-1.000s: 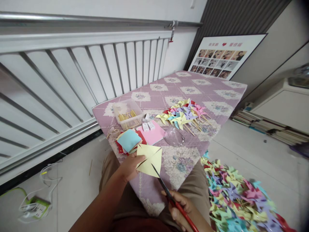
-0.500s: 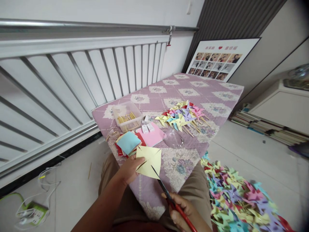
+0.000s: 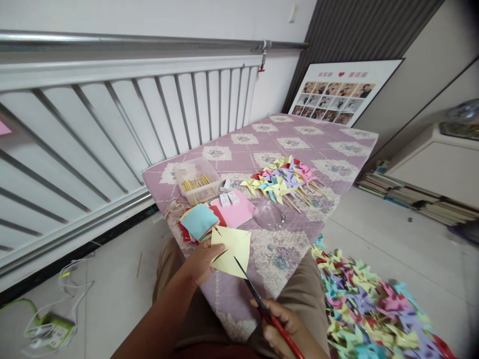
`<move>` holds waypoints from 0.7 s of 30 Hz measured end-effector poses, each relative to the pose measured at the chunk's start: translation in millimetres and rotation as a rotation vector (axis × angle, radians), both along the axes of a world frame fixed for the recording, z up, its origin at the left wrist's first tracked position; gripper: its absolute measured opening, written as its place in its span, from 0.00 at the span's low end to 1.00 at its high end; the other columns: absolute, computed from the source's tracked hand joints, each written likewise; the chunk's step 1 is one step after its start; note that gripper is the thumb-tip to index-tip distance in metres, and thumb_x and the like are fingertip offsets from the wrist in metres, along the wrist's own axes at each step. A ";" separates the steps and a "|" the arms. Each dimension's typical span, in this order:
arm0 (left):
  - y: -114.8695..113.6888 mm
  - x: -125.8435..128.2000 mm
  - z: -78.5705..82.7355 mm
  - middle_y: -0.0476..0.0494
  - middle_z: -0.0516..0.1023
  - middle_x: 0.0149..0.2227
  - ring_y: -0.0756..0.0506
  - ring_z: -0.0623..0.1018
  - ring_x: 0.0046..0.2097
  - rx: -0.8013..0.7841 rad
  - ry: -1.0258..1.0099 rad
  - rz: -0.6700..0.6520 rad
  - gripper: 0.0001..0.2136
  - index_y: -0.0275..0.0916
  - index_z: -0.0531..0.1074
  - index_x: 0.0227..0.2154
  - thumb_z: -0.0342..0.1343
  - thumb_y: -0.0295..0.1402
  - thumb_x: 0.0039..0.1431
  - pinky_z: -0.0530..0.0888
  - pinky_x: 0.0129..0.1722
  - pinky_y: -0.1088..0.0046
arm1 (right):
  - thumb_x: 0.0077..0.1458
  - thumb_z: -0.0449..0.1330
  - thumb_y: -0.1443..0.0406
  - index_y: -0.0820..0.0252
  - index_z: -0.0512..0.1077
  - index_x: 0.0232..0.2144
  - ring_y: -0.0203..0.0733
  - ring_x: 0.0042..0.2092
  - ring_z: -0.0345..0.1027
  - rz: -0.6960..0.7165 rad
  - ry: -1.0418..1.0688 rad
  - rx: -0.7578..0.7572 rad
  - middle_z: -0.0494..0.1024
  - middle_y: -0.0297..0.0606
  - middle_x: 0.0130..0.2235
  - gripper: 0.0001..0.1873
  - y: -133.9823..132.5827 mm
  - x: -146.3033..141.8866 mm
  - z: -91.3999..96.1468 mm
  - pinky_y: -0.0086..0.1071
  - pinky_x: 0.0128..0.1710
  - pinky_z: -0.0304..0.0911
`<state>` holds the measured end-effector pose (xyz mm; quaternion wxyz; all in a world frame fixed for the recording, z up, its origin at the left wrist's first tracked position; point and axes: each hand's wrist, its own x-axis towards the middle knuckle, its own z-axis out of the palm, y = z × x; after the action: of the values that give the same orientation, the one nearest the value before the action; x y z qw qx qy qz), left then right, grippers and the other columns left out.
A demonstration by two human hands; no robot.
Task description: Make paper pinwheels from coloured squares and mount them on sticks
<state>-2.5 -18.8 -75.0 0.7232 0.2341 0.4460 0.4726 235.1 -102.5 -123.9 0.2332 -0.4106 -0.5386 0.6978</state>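
Note:
My left hand (image 3: 202,260) pinches a pale yellow paper square (image 3: 237,245) by its left edge. Slits run inward from the paper's corners. In my right hand (image 3: 286,324) are scissors (image 3: 254,294) with red handles, their dark blades at the paper's lower right corner with the tip pointing toward its middle. The blades look closed together. Just beyond my left hand lies a stack of coloured paper squares (image 3: 199,222), a light blue one on top.
On the flowered tablecloth (image 3: 294,142) stand a clear plastic box (image 3: 198,182) of thin sticks, pink paper (image 3: 243,212) with small white boxes on it, a clear round dish (image 3: 268,215) and a pile of paper pinwheels (image 3: 282,182). More pinwheels (image 3: 368,304) lie on the floor at right.
Hands, paper and scissors hold almost the same positions. The slit near the paper's upper left corner looks slightly wider.

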 end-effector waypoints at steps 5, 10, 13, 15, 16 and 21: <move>0.9 -1.5 -8.4 0.39 0.82 0.36 0.38 0.80 0.38 0.008 -0.030 -0.017 0.17 0.37 0.78 0.37 0.66 0.38 0.42 0.74 0.37 0.65 | 0.53 0.58 0.43 0.58 0.67 0.53 0.24 0.18 0.43 -0.002 -0.002 0.006 0.59 0.26 0.24 0.33 -0.3 0.7 2.5 0.21 0.15 0.40; -0.2 -1.7 -6.3 0.38 0.82 0.35 0.38 0.80 0.37 0.019 -0.036 -0.039 0.19 0.36 0.78 0.37 0.67 0.39 0.41 0.73 0.38 0.65 | 0.53 0.58 0.43 0.59 0.68 0.52 0.26 0.19 0.43 -0.006 -0.015 0.029 0.57 0.26 0.23 0.34 0.7 -0.1 3.4 0.22 0.15 0.39; -1.0 -1.4 -1.9 0.39 0.82 0.35 0.39 0.80 0.38 0.010 -0.020 -0.044 0.18 0.37 0.78 0.37 0.67 0.39 0.42 0.73 0.38 0.66 | 0.52 0.57 0.41 0.60 0.68 0.52 0.27 0.20 0.43 0.009 -0.022 0.048 0.57 0.26 0.24 0.35 1.9 -1.7 8.5 0.24 0.17 0.40; -1.4 -1.2 -0.1 0.40 0.82 0.35 0.40 0.80 0.37 0.002 -0.015 -0.047 0.16 0.38 0.78 0.35 0.66 0.38 0.42 0.72 0.37 0.67 | 0.50 0.55 0.38 0.60 0.69 0.51 0.29 0.22 0.45 0.026 -0.017 0.069 0.58 0.27 0.25 0.38 3.2 -3.0 14.8 0.25 0.20 0.42; -1.5 -1.2 0.1 0.41 0.82 0.35 0.40 0.80 0.37 -0.002 -0.014 -0.047 0.15 0.39 0.78 0.35 0.66 0.37 0.42 0.72 0.36 0.68 | 0.49 0.55 0.37 0.60 0.69 0.51 0.30 0.23 0.46 0.036 -0.018 0.078 0.58 0.28 0.26 0.39 3.8 -3.4 18.6 0.26 0.21 0.44; -0.5 -4.9 -4.6 0.42 0.82 0.34 0.41 0.79 0.35 0.005 -0.008 -0.053 0.14 0.39 0.78 0.35 0.65 0.37 0.44 0.72 0.36 0.68 | 0.47 0.55 0.35 0.56 0.68 0.53 0.36 0.28 0.52 0.095 -0.029 0.062 0.64 0.32 0.29 0.41 4.1 4.5 33.5 0.30 0.28 0.53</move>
<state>-7.4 -19.2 -79.6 0.7366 0.2457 0.4358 0.4552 239.6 -98.4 -90.4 0.2048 -0.3871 -0.5821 0.6851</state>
